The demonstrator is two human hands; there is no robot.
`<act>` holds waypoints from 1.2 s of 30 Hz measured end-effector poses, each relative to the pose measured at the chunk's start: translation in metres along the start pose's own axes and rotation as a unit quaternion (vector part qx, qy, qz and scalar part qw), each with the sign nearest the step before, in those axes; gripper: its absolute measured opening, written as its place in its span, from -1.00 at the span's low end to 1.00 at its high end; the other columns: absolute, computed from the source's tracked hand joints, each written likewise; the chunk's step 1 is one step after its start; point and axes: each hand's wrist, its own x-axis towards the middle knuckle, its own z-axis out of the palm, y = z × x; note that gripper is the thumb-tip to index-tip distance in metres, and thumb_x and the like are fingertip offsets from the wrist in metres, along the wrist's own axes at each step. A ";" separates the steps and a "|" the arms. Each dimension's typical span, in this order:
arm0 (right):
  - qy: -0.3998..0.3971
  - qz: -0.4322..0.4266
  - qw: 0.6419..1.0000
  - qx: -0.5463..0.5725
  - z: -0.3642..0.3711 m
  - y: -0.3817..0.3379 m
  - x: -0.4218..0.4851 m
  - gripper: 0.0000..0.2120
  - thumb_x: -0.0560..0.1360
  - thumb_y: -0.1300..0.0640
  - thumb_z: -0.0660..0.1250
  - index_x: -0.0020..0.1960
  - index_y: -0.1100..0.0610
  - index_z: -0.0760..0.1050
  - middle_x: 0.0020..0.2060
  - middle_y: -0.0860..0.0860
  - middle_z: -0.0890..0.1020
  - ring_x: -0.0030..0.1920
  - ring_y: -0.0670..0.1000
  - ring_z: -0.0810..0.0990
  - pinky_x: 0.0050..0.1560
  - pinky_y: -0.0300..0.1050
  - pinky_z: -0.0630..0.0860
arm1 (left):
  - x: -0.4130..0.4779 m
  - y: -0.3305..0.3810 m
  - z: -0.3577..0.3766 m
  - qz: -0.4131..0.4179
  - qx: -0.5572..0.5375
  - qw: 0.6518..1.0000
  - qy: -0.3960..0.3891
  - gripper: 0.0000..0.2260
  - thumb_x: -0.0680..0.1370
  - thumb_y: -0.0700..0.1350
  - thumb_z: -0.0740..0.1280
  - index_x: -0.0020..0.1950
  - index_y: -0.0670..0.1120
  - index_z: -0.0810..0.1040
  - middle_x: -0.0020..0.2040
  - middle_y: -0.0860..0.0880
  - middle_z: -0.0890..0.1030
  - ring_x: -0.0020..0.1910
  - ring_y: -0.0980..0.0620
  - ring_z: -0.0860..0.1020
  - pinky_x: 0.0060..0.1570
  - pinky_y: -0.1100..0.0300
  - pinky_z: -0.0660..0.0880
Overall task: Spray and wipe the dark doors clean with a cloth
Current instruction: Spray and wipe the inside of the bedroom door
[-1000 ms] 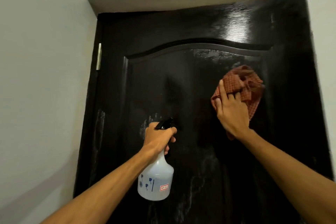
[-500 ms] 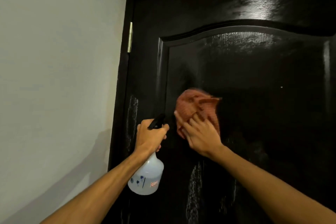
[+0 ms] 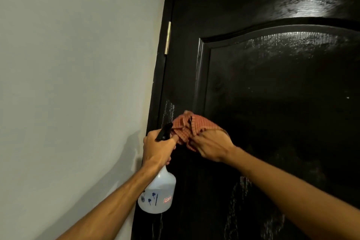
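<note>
Hands, nearest first: my left hand [image 3: 158, 148] grips the neck of the spray bottle [image 3: 157, 195], its fingers curled below the black trigger. My right hand [image 3: 212, 146] holds the bunched red checked cloth [image 3: 191, 125] against the dark door [image 3: 282, 103], on the left stile beside the raised panel. Pale wet streaks lie above and below the cloth. I judge that firm, overlapping strokes along them, with the bottle kept clear, would serve best. Count: two hands, one bottle, one cloth, one door, one hinge [image 3: 167, 38], one grey wall [image 3: 78, 64].
</note>
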 end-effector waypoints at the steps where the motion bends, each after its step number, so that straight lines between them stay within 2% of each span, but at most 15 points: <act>1: -0.004 0.002 1.000 -0.014 -0.007 0.012 0.024 -0.70 0.56 -0.06 0.16 -0.06 0.03 0.64 -0.19 0.01 0.69 -0.21 0.02 0.66 -0.21 -0.15 0.36 | 0.002 -0.002 -0.003 0.000 0.000 1.000 0.006 -0.82 0.58 -0.10 0.46 -0.14 -0.18 0.65 -0.23 -0.23 0.70 -0.55 0.03 0.47 -0.52 0.19 0.47; 3: 0.004 0.028 0.999 -0.016 -0.011 0.040 0.073 -0.71 0.63 -0.06 0.17 0.02 0.06 0.60 -0.06 0.07 0.70 -0.11 0.10 0.67 -0.15 -0.09 0.46 | 0.005 -0.007 -0.009 0.003 0.000 1.000 0.020 -0.87 0.59 -0.16 0.45 -0.13 -0.17 0.64 -0.21 -0.26 0.70 -0.55 0.03 0.47 -0.54 0.22 0.45; 5: 0.026 0.076 0.997 0.015 -0.002 0.046 0.108 -0.68 0.65 -0.05 0.13 0.21 0.09 0.56 0.30 0.14 0.58 0.23 0.18 0.60 0.14 0.04 0.53 | 0.009 -0.011 -0.015 0.010 0.011 0.999 0.037 -0.87 0.59 -0.16 0.45 -0.15 -0.16 0.64 -0.22 -0.25 0.70 -0.55 0.02 0.47 -0.55 0.23 0.43; 6: 0.033 0.073 0.997 0.014 0.011 0.034 0.113 -0.63 0.65 -0.04 0.12 0.32 0.10 0.51 0.45 0.15 0.45 0.43 0.20 0.45 0.32 0.10 0.46 | 0.011 -0.014 -0.019 0.012 0.021 0.999 0.047 -0.86 0.58 -0.14 0.46 -0.16 -0.15 0.64 -0.25 -0.23 0.70 -0.56 0.01 0.48 -0.53 0.22 0.44; 8: 0.012 0.009 1.000 0.020 0.042 -0.013 0.095 -0.51 0.64 -0.07 0.09 0.49 0.12 0.36 0.53 0.16 0.34 0.57 0.19 0.23 0.53 0.21 0.24 | 0.010 -0.019 -0.027 0.009 0.031 0.997 0.068 -0.86 0.55 -0.12 0.46 -0.18 -0.14 0.65 -0.30 -0.19 0.70 -0.57 -0.01 0.50 -0.50 0.19 0.47; 11: -0.079 -0.104 0.990 0.056 0.074 -0.093 0.029 -0.44 0.63 -0.12 0.10 0.57 0.07 0.24 0.46 0.20 0.42 0.45 0.24 0.40 0.45 0.25 0.32 | 0.001 -0.029 -0.039 0.004 0.036 0.996 0.078 -0.79 0.56 -0.11 0.47 -0.27 -0.11 0.62 -0.42 -0.13 0.63 -0.55 -0.04 0.53 -0.49 0.16 0.49; 14: -0.049 -0.179 0.982 -0.019 0.067 -0.087 0.025 -0.54 0.58 -0.12 0.27 0.42 0.04 0.49 0.38 0.10 0.54 0.45 0.12 0.44 0.51 0.10 0.22 | -0.011 -0.037 -0.048 -0.015 0.041 0.997 0.062 -0.74 0.57 -0.06 0.49 -0.29 -0.12 0.60 -0.44 -0.13 0.59 -0.49 -0.07 0.53 -0.45 0.11 0.52; 17: 0.051 -0.074 0.995 -0.047 0.044 -0.025 0.070 -0.55 0.63 -0.02 0.24 0.47 0.13 0.43 0.46 0.16 0.45 0.53 0.17 0.31 0.55 0.20 0.09 | -0.011 -0.036 -0.051 -0.019 0.047 0.997 0.055 -0.79 0.57 -0.11 0.47 -0.14 -0.25 0.62 -0.26 -0.31 0.66 -0.48 -0.08 0.52 -0.48 0.14 0.52; 20: 0.046 0.094 0.994 -0.015 0.031 -0.008 0.082 -0.45 0.63 -0.02 0.08 0.58 0.13 0.26 0.53 0.16 0.34 0.57 0.17 0.22 0.36 0.11 0.40 | -0.011 -0.032 -0.049 -0.011 0.058 0.996 0.065 -0.86 0.56 -0.18 0.44 -0.09 -0.25 0.65 -0.20 -0.33 0.68 -0.47 -0.11 0.55 -0.48 0.14 0.53; 23: -0.067 -0.043 0.997 0.020 0.075 -0.067 0.023 -0.38 0.61 -0.05 0.01 0.63 0.12 0.13 0.49 0.19 0.39 0.52 0.21 0.30 0.53 0.17 0.16 | -0.019 -0.029 -0.043 -0.007 0.065 0.995 0.081 -0.86 0.53 -0.14 0.48 -0.13 -0.22 0.69 -0.26 -0.26 0.70 -0.41 -0.21 0.64 -0.49 0.10 0.53; 25: -0.137 -0.114 0.983 0.033 0.090 -0.089 -0.021 -0.44 0.63 -0.04 -0.01 0.60 0.07 0.21 0.47 0.17 0.42 0.50 0.19 0.36 0.53 0.17 0.20 | -0.025 -0.028 -0.036 -0.007 0.071 0.995 0.072 -0.85 0.53 -0.12 0.49 -0.17 -0.19 0.68 -0.31 -0.25 0.69 -0.50 -0.17 0.59 -0.51 0.12 0.51; 28: -0.067 -0.048 0.996 0.037 0.060 -0.035 -0.014 -0.50 0.61 -0.07 0.03 0.47 0.02 0.44 0.38 0.10 0.54 0.33 0.11 0.56 0.34 0.06 0.49 | -0.033 -0.026 -0.019 -0.011 0.065 0.997 0.047 -0.87 0.55 -0.16 0.47 -0.16 -0.18 0.66 -0.27 -0.24 0.70 -0.58 -0.03 0.49 -0.52 0.16 0.48; 32: 0.039 0.136 0.990 -0.021 0.015 0.030 -0.014 -0.52 0.66 -0.06 0.11 0.51 0.11 0.36 0.45 0.15 0.45 0.49 0.13 0.38 0.09 -0.02 0.48 | -0.042 -0.024 0.007 -0.016 0.046 0.999 0.026 -0.90 0.59 -0.17 0.45 -0.12 -0.14 0.63 -0.20 -0.20 0.71 -0.58 0.03 0.47 -0.54 0.19 0.46; 34: -0.004 0.100 0.995 -0.007 0.030 0.004 -0.057 -0.44 0.63 -0.05 0.11 0.59 0.09 0.24 0.37 0.14 0.51 0.49 0.16 0.34 0.12 0.02 0.43 | -0.050 -0.024 0.025 -0.013 0.045 0.999 0.015 -0.90 0.59 -0.17 0.45 -0.12 -0.12 0.63 -0.20 -0.20 0.71 -0.57 0.04 0.47 -0.57 0.20 0.45; 36: -0.058 -0.023 0.998 0.015 0.045 -0.023 -0.111 -0.50 0.61 -0.03 0.19 0.51 0.11 0.38 0.36 0.16 0.54 0.43 0.21 0.42 0.36 0.12 0.33 | -0.060 -0.024 0.042 -0.014 0.045 0.999 0.001 -0.90 0.59 -0.16 0.45 -0.12 -0.12 0.64 -0.21 -0.20 0.71 -0.57 0.03 0.48 -0.58 0.21 0.44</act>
